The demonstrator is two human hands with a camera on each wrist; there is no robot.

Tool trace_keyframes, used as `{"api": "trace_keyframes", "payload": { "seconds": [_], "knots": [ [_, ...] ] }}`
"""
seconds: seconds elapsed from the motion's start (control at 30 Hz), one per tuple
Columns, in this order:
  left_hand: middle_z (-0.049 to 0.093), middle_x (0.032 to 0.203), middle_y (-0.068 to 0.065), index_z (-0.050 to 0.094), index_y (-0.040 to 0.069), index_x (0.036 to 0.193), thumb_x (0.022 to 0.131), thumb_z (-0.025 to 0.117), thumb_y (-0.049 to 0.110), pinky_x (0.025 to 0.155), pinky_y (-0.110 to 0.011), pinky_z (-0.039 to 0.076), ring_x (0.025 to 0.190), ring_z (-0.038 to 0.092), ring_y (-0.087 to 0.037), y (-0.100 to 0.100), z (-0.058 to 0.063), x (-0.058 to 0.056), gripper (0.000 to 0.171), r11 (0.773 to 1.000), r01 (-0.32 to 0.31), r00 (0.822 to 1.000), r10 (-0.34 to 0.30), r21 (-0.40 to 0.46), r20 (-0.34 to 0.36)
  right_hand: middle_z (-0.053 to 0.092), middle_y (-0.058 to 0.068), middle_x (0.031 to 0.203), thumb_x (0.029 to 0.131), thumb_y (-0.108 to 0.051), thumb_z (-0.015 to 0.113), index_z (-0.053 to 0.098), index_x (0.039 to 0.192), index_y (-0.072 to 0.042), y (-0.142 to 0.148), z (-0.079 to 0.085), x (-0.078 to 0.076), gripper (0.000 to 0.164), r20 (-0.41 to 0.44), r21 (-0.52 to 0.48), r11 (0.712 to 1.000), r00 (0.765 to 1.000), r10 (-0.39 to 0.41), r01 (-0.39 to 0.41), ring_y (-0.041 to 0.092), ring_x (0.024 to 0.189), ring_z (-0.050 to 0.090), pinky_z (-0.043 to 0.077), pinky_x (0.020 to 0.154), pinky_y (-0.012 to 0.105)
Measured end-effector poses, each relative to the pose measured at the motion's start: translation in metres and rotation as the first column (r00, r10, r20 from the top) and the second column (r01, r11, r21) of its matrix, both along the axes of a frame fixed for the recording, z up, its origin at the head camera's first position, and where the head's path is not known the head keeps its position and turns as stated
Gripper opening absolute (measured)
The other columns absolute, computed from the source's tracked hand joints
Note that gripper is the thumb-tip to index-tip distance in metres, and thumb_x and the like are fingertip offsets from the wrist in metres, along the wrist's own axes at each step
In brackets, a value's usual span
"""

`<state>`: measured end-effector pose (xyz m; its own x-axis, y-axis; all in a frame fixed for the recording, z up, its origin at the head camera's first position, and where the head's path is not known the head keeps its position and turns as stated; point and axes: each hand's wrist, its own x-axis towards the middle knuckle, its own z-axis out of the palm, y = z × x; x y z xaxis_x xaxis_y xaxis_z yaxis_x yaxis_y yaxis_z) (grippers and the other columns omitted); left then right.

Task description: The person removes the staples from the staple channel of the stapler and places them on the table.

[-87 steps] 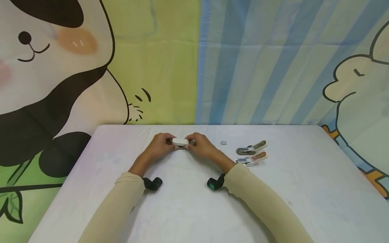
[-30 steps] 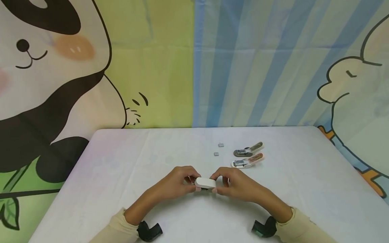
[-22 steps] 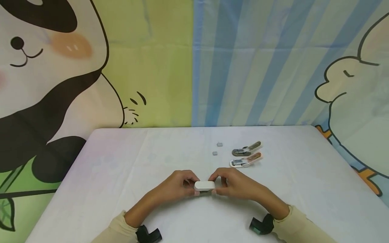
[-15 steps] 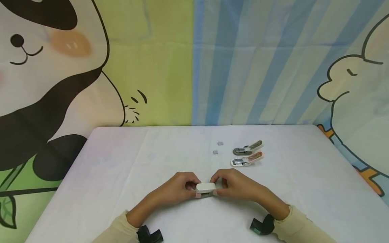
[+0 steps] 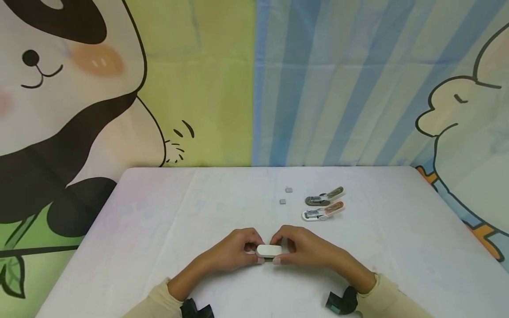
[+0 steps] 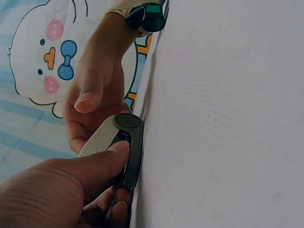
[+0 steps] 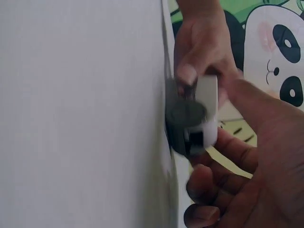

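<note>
A small stapler (image 5: 269,251) with a white top arm and a dark grey base is held low over the table. My left hand (image 5: 238,251) pinches its left end; in the left wrist view the thumb lies along the stapler's side (image 6: 136,156) and curled fingers sit beneath. My right hand (image 5: 304,247) is around the right end. Both wrist views show its thumb standing off the stapler, with the other fingers loosely bent close to the white arm. In the right wrist view the stapler's rounded pivot end (image 7: 187,114) is blurred.
Two other small staplers lie opened toward the back right, one dark grey (image 5: 318,200) and one white with an orange-toned arm (image 5: 316,214). Left of them are two tiny grey blocks (image 5: 289,190), (image 5: 282,201). A white cloth covers the table (image 5: 159,212); a printed curtain (image 5: 214,88) hangs behind.
Both hands have brought the stapler from the back of the table toward the front and slightly right. A second small grey block now shows. Recently the right thumb and fingers have shifted slightly inward.
</note>
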<state>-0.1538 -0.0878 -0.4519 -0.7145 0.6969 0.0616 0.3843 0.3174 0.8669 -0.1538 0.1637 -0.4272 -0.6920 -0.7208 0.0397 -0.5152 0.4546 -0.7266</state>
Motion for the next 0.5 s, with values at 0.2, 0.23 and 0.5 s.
{"api": "trace_keyframes", "payload": {
  "seconds": [0.2, 0.23, 0.5],
  "knots": [
    [0.058, 0.096, 0.012, 0.072, 0.015, 0.099, 0.084, 0.078, 0.015, 0.081, -0.024, 0.049, 0.09, 0.057, -0.005, 0.003, -0.002, 0.002, 0.016, 0.999, -0.018, 1.0, 0.017, -0.048, -0.018, 0.06, -0.015, 0.11, 0.087, -0.035, 0.073, 0.066, 0.12, -0.024, -0.013, 0.005, 0.006, 0.035, -0.13, -0.036, 0.996, 0.989, 0.073, -0.078, 0.009, 0.091, 0.051, 0.044, 0.076, 0.026],
    [0.058, 0.096, 0.012, 0.072, 0.016, 0.099, 0.084, 0.078, 0.016, 0.081, -0.025, 0.049, 0.09, 0.057, -0.006, 0.003, -0.002, 0.002, 0.016, 0.998, -0.023, 0.999, 0.022, -0.051, -0.023, 0.061, -0.015, 0.111, 0.088, -0.033, 0.073, 0.066, 0.12, -0.023, -0.015, 0.006, 0.007, 0.034, -0.152, -0.034, 0.996, 0.985, 0.08, -0.087, 0.009, 0.094, 0.051, 0.044, 0.078, 0.026],
    [0.057, 0.088, 0.013, 0.072, 0.021, 0.089, 0.083, 0.079, 0.015, 0.07, -0.024, 0.046, 0.078, 0.051, -0.006, -0.001, -0.005, -0.002, 0.011, 0.999, -0.034, 0.995, 0.031, -0.027, -0.098, 0.058, -0.011, 0.107, 0.089, -0.026, 0.074, 0.069, 0.12, -0.02, -0.032, 0.013, 0.01, 0.032, -0.218, 0.03, 0.997, 0.973, 0.076, -0.071, 0.007, 0.098, 0.049, 0.043, 0.083, 0.025]
  ]
}}
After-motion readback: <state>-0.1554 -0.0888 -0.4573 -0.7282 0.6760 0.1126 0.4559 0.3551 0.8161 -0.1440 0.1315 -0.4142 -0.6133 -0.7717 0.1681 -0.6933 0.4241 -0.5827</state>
